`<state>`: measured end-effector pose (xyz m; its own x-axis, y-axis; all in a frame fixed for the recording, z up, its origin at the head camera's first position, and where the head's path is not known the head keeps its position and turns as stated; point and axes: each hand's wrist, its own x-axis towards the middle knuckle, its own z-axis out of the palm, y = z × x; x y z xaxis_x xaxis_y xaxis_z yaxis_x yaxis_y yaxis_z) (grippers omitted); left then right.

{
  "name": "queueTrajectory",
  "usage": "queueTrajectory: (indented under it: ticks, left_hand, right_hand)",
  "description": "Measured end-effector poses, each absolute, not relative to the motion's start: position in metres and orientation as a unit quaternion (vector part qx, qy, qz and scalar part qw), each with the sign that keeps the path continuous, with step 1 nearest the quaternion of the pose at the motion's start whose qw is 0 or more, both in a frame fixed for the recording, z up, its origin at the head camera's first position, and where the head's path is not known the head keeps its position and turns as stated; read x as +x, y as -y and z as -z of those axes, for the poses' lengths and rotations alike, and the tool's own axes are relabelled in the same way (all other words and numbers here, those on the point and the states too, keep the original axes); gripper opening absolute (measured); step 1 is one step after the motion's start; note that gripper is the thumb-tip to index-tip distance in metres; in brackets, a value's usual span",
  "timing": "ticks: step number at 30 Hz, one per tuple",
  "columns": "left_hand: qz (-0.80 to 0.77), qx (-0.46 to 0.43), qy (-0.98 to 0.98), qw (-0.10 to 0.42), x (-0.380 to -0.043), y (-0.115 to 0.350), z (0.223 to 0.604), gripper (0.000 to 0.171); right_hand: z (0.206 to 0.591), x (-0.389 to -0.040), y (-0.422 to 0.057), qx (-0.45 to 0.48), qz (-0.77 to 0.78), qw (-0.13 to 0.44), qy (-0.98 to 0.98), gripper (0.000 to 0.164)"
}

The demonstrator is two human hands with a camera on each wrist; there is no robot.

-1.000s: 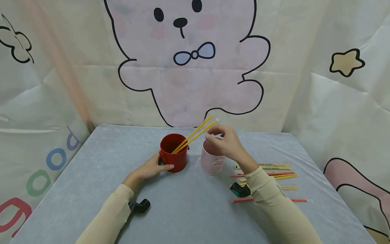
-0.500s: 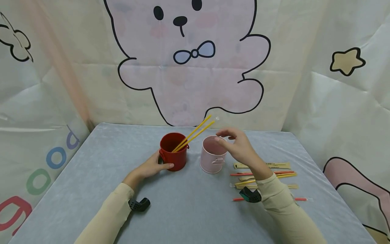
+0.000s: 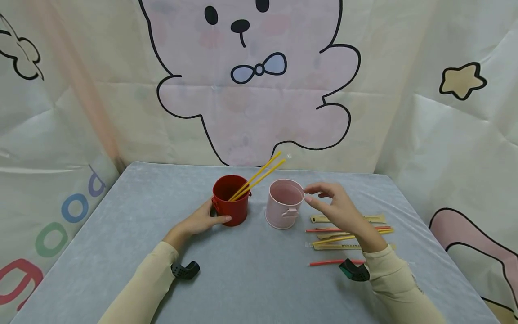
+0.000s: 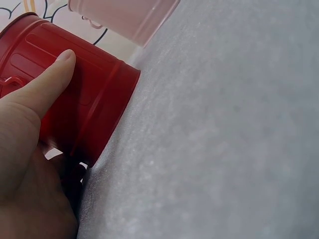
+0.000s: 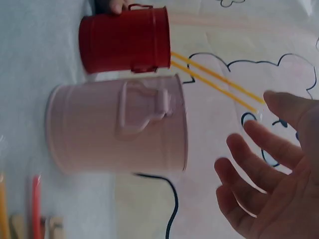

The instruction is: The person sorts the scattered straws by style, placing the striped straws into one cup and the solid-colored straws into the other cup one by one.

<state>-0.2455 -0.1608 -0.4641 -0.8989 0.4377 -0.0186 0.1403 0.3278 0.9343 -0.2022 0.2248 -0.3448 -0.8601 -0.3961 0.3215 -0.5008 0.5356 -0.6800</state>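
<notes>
My left hand (image 3: 198,220) holds a small red metal bucket (image 3: 236,213) from its left side, thumb across the front; in the left wrist view the thumb lies flat on the bucket wall (image 4: 99,69). Two thin yellow straws (image 3: 259,180) lean out of that bucket to the upper right, one with a clear wrapper end. A pale pink bucket (image 3: 281,209) stands upright just right of it. My right hand (image 3: 337,207) hovers beside the pink rim, fingers loosely bent and holding nothing. The right wrist view shows these fingers (image 5: 254,169) spread apart, away from the pink bucket.
Right of the pink bucket, partly under the right forearm, lie several slim packets (image 3: 336,247) in tan paper, along with yellow straws and red straws (image 3: 329,262). A grey-blue cloth (image 3: 251,279) covers the table; a printed curtain (image 3: 243,112) hangs behind it.
My right hand has moved right and down, from above the pink bucket to beside its rim. The left hand, both buckets and the two leaning yellow straws stay put.
</notes>
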Motion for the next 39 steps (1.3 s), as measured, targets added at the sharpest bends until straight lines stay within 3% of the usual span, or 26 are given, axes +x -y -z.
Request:
queueTrajectory:
  ticks: [13, 29, 39]
  left_hand:
    - [-0.545, 0.175, -0.809, 0.136, -0.247, 0.162, 0.462, 0.088]
    - [-0.547, 0.168, -0.809, 0.136, -0.241, 0.16, 0.462, 0.088]
    - [-0.546, 0.174, -0.809, 0.129, -0.243, 0.16, 0.462, 0.087]
  right_hand:
    - [0.368, -0.2, -0.276, 0.255, -0.407, 0.013, 0.877, 0.023]
    - [0.39, -0.209, -0.331, 0.306, -0.395, -0.17, 0.849, 0.026]
    - [0.403, -0.219, -0.331, 0.329, -0.339, -0.165, 0.866, 0.018]
